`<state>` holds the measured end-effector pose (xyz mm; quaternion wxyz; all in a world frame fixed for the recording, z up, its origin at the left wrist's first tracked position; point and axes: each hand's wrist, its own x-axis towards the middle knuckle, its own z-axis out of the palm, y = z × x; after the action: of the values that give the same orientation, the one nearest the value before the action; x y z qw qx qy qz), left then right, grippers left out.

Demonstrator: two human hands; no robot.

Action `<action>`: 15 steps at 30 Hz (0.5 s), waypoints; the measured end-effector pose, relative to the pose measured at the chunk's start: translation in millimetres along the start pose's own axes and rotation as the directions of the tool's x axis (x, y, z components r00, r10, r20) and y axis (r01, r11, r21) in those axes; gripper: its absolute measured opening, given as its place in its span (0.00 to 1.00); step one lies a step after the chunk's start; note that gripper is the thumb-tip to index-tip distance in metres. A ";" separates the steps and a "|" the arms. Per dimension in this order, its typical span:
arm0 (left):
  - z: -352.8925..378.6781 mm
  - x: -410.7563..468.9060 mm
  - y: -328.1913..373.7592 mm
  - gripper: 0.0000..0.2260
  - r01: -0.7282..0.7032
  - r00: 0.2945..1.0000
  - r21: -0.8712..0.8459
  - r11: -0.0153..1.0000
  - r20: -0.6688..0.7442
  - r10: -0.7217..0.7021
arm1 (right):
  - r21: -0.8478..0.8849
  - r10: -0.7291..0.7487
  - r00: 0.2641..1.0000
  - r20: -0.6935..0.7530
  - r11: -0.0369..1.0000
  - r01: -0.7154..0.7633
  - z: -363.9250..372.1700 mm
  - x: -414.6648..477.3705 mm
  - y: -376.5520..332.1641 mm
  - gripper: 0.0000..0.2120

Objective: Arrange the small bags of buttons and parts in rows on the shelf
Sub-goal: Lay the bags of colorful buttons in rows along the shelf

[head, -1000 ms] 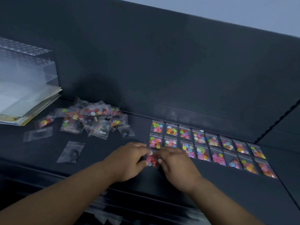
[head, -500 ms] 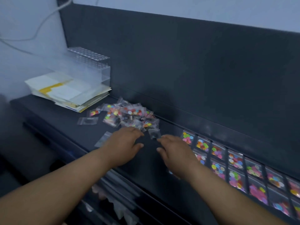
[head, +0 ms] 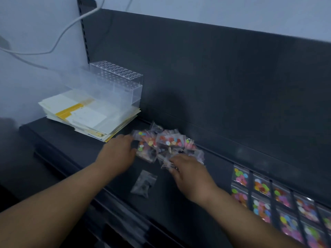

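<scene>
A loose heap of small clear plastic bags (head: 166,144), crinkled and glossy and filled with round coloured buttons, is seen at the centre of the frame on the matte dark shelf (head: 71,144). The left hand (head: 118,154) is laid against the heap's left edge, fingers loosely spread. The right hand (head: 189,174) is placed on the heap's lower right edge; whether a bag is pinched in its grip cannot be told. A single flat bag of dark parts (head: 144,183) lies apart, below the heap between the forearms. Flat square bags in neat rows (head: 279,206) are seen at lower right. A stack of papers (head: 89,117) and a clear perforated plastic box (head: 118,81) occupy the upper left.
</scene>
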<state>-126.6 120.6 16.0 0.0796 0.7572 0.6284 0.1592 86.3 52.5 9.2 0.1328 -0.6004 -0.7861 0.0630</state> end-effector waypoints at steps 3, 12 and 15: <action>4.7 27.2 -22.5 0.09 0.002 1.000 -0.024 1.000 0.002 -0.002 | 0.042 0.020 1.000 -0.018 0.999 -0.019 8.6 23.5 -8.9 0.13; 28.3 69.1 -43.5 0.17 -0.091 0.991 0.014 0.996 0.104 0.089 | 0.048 0.032 0.995 -0.094 0.998 -0.027 11.9 100.6 -35.0 0.12; 37.5 70.6 -51.7 0.19 -0.110 0.990 -0.004 0.994 0.085 0.110 | 0.031 0.042 0.998 -0.047 0.999 -0.041 21.6 130.0 -43.9 0.13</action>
<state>-150.4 202.8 -25.7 0.0972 0.7968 0.5819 0.1305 7.7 166.8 17.2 0.1590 -0.6157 -0.7692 0.0633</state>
